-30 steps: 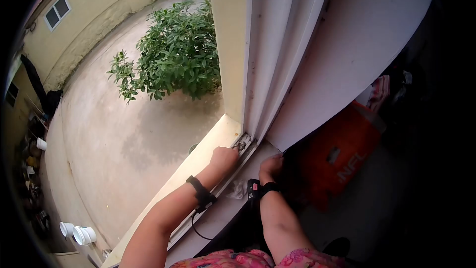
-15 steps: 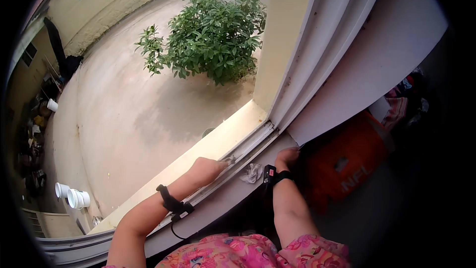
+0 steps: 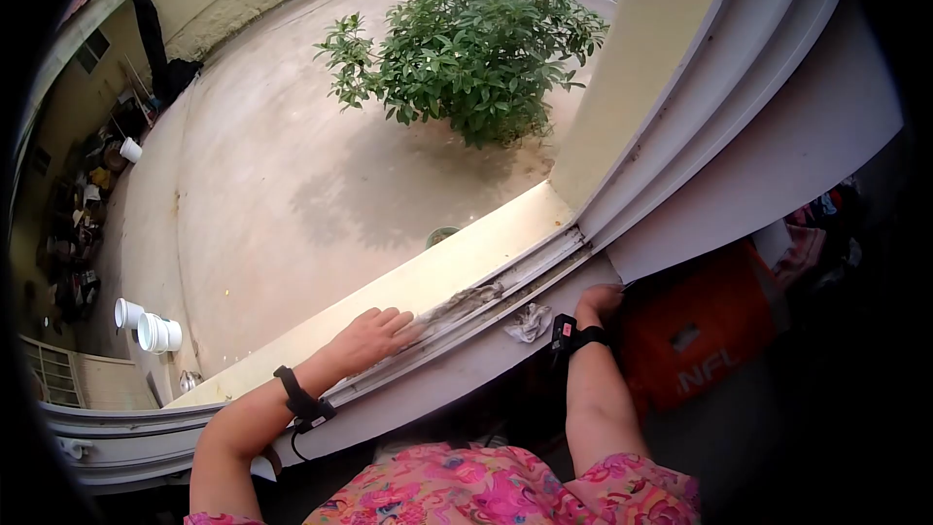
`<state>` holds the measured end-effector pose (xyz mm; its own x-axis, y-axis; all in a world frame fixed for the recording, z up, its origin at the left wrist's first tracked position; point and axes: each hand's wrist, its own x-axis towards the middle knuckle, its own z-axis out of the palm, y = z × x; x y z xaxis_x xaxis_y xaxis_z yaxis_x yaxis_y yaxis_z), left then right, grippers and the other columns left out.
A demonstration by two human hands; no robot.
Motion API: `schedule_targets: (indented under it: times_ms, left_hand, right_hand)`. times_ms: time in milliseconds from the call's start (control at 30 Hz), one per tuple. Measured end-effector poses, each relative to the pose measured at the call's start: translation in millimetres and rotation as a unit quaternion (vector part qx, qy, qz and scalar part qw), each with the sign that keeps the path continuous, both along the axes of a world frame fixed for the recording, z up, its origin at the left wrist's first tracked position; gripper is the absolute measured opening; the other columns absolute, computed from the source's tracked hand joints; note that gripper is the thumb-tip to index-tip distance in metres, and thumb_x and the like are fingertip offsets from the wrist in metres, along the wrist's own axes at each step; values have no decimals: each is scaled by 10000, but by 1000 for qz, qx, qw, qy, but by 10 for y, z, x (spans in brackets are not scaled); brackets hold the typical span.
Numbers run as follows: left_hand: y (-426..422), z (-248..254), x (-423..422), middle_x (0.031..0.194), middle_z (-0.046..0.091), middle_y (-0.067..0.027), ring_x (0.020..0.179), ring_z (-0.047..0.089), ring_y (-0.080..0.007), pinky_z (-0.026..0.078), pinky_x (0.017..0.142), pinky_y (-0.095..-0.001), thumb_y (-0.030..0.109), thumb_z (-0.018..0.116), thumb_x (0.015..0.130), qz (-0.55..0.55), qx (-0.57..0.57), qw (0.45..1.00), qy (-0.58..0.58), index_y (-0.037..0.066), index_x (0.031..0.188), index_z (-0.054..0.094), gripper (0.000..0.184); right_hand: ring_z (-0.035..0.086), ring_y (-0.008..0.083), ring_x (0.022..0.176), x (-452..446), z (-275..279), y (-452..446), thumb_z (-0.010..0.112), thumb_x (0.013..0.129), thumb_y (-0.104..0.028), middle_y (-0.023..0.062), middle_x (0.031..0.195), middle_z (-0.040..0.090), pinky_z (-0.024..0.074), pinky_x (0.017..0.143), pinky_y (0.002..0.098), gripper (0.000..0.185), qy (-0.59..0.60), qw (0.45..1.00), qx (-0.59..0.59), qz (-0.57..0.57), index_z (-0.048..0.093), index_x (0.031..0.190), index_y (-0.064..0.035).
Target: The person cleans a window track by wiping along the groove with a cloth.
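Observation:
My left hand (image 3: 374, 338) lies over the lower window track (image 3: 544, 255), its fingers stretched out and close together. Just beyond the fingertips, a soiled grey-white cloth (image 3: 466, 302) lies strung out along the track; whether the fingertips touch it is unclear. A crumpled whitish rag (image 3: 528, 323) rests on the inner sill (image 3: 457, 384), between my two hands. Nearer the corner, my right hand (image 3: 598, 302) is at the sill beside the white side panel (image 3: 758, 156). Its fingers are bent away from view. Each wrist wears a black strap with a small device.
An orange bag (image 3: 705, 326) lies below the sill on the right, with patterned fabric (image 3: 805, 245) behind it. Outside are a leafy bush (image 3: 476, 49), white buckets (image 3: 158, 332) and a pale outer ledge (image 3: 486, 248). The window frame (image 3: 680, 126) rises at the right.
My left hand has let go of the grey-white cloth and moved back left, fingers now straightened. The cloth lies exposed along the track. My right hand stays at the sill; the view has shifted.

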<state>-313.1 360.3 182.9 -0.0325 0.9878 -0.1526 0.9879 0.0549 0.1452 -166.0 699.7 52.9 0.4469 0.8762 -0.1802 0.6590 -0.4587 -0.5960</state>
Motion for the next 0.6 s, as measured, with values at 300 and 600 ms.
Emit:
schedule_targets:
  times_ms: [300, 600]
  left_hand:
    - [666, -134, 31, 1326, 303, -63, 1231, 270, -179, 223, 1016, -322, 129, 374, 791, -103, 32, 990, 89, 61, 1254, 337, 469]
    - [1132, -265, -16, 1340, 290, -59, 1257, 223, -146, 146, 1047, -330, 123, 344, 811, -148, 43, 985, 81, 45, 1275, 292, 474]
  right_hand:
    - [565, 414, 769, 21, -143, 48, 284, 880, -305, 284, 819, 568, 463, 679, 464, 453, -37, 997, 57, -30, 542, 876, 67]
    - [568, 410, 751, 29, -128, 56, 286, 881, -286, 278, 815, 570, 470, 655, 453, 431, -39, 999, 22, -7, 544, 863, 58]
